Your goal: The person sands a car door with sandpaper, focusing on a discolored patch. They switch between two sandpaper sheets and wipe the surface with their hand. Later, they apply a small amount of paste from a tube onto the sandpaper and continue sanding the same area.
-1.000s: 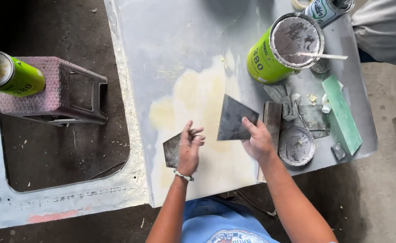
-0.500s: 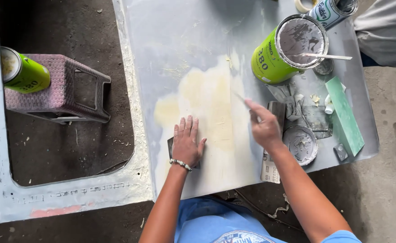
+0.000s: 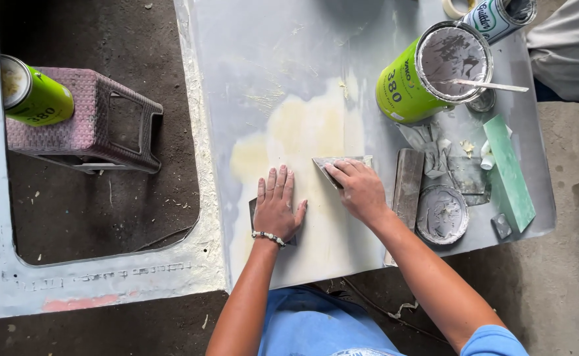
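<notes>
Both hands are down on the grey panel (image 3: 256, 79) we work on as a worktop. Our left hand (image 3: 277, 207) lies flat, fingers spread, palm pressing a small dark spreader (image 3: 253, 209) whose edge peeks out at the thumb side. Our right hand (image 3: 360, 191) pinches a metal scraper (image 3: 342, 162) at its top edge, blade laid on the pale yellow filler patch (image 3: 303, 132). The scraper sits just beside the left fingertips, slightly up and to the right of them; the two hands are near each other, not touching.

Surface: panel is dusty grey with the yellowish filler smeared across the middle, ragged crust along its left edge. Right side is cluttered: open green can (image 3: 428, 72) with a stick (image 3: 487, 85) resting across the rim, a second can (image 3: 497, 16) at the top edge, a round lid (image 3: 441, 215) with grey paste, a wooden block (image 3: 408, 181), a green sanding block (image 3: 508, 173), crumpled rag (image 3: 434, 142).

Room: dark dirty floor (image 3: 92, 217) to the left, a pink plastic stool (image 3: 98, 122) carrying another green can (image 3: 32, 92), concrete floor (image 3: 566, 277) at right. A second person's pale sleeve (image 3: 569, 46) shows top right.
</notes>
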